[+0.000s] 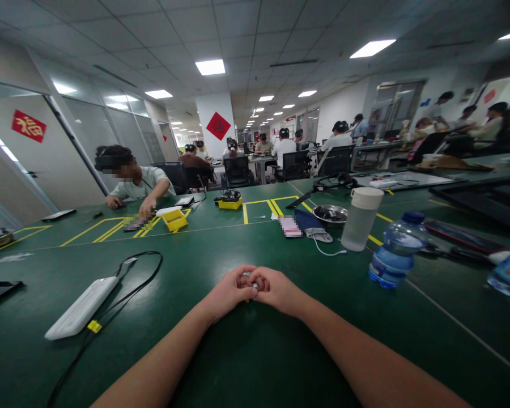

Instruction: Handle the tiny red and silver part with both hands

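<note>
My left hand [228, 292] and my right hand [279, 291] meet above the green table [204, 243], their fingers curled in against each other. A small whitish thing [255, 286] shows between the fingertips, mostly hidden, and its kind is too small to make out. Both hands appear closed on it. To the left of them lies a white power bank [83, 309] with a black cable [130, 294]. Farther off on the right stands a blue-capped water bottle [397, 249].
A frosted bottle [361, 220], a metal bowl [330, 215] and a dark blue cloth bag [312, 225] stand ahead on the right. Yellow trays [174, 220] sit at the far side, where a co-worker [142, 181] reaches over the table. Yellow tape [245, 212] marks the surface.
</note>
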